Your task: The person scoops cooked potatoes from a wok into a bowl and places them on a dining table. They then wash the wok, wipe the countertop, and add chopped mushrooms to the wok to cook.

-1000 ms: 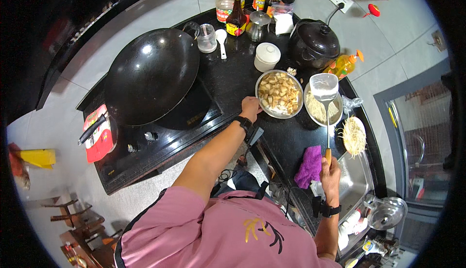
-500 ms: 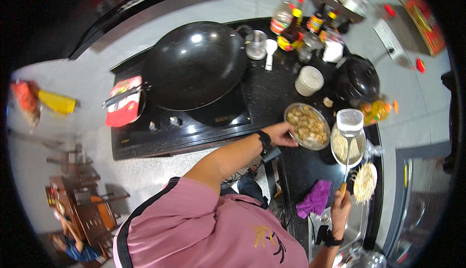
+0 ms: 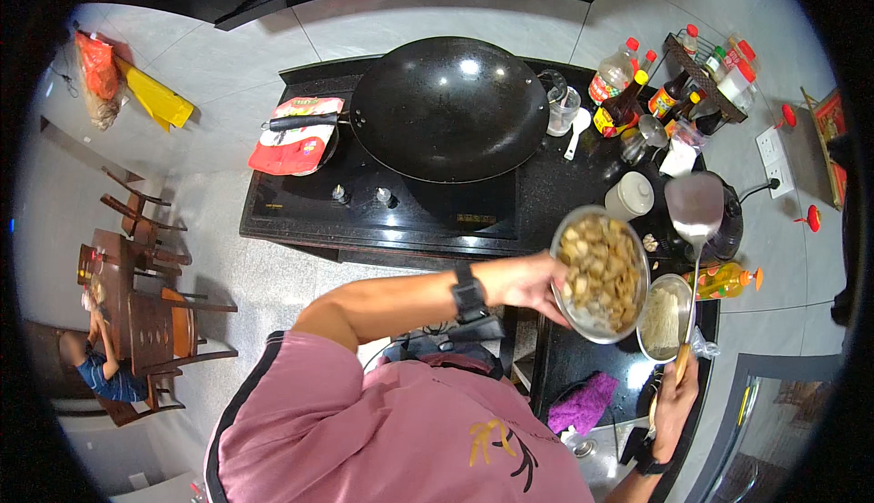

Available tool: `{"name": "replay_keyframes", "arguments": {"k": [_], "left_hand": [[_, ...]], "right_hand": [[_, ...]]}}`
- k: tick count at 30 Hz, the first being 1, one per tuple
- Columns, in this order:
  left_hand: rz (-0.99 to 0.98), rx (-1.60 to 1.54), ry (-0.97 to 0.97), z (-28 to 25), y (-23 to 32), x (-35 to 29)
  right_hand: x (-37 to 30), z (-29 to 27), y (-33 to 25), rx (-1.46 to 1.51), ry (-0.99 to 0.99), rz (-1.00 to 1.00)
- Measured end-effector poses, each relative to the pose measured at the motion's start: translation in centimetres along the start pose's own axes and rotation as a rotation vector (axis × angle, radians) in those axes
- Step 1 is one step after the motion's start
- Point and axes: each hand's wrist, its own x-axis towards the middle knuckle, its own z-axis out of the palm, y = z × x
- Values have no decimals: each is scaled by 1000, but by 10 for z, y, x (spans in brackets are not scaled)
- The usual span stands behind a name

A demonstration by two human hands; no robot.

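My left hand (image 3: 533,284) grips the near left rim of a metal bowl (image 3: 594,334), fingers partly hidden behind it. Brown chopped pieces, possibly mushrooms (image 3: 601,271), fill the bowl, which is tilted a little and appears raised above the counter. In my right hand (image 3: 675,401) is the wooden handle of a wok spatula (image 3: 695,204), its metal blade pointing away from me. Under the spatula's shaft stands another bowl (image 3: 645,344) with pale, whitish food in it. A large black wok (image 3: 446,111) with nothing in it sits on the cooktop (image 3: 423,216) to the left.
Sauce bottles (image 3: 624,102), a white lidded jar (image 3: 629,196) and a white spoon (image 3: 577,132) stand or lie behind the bowls. A yellow liquid bottle (image 3: 724,282) is at the right. A purple cloth (image 3: 584,403) lies by the sink (image 3: 601,457). Someone sits at a table (image 3: 150,321) far left.
My left hand has taken the bowl of brown pieces up off the counter. The spatula has swung slightly right and away. My view has turned, bringing the wok rightward.
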Motion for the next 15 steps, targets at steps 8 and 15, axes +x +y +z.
{"name": "replay_keyframes", "arguments": {"k": [8, 15], "left_hand": [[437, 265, 340, 10, 107, -113], [613, 178, 557, -11, 154, -189]], "right_hand": [[77, 46, -78, -144, 12, -463], [116, 124, -140, -54, -108, -709]]}}
